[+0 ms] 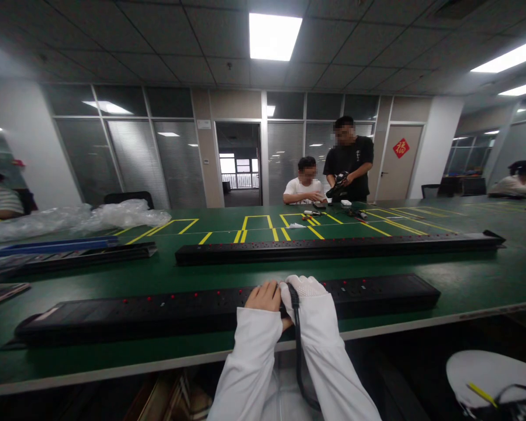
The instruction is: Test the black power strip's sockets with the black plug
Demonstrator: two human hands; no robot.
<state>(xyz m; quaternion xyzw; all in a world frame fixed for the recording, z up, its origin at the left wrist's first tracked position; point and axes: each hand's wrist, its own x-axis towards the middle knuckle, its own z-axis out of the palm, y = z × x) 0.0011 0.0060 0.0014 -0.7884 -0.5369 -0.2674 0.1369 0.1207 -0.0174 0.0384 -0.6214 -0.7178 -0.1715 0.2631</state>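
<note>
A long black power strip [158,313] with red dots along its top lies along the near side of the green table. My left hand [264,297], bare below a white sleeve, is closed over the strip's middle, fingers on top and thumb low on the near side. Touching it, my right hand [309,291] wears a white dotted glove and is closed around a black cable [298,351]. That cable drops from the grip past the table edge into my lap. Whatever end it has is hidden under the fingers.
Behind lies a second black power strip [333,247]. Clear plastic wrapping [118,216] and blue and black strips [70,248] sit at left. Two people [348,158] work across the table, near small tools [311,216]. A white chair seat [491,374] stands at lower right.
</note>
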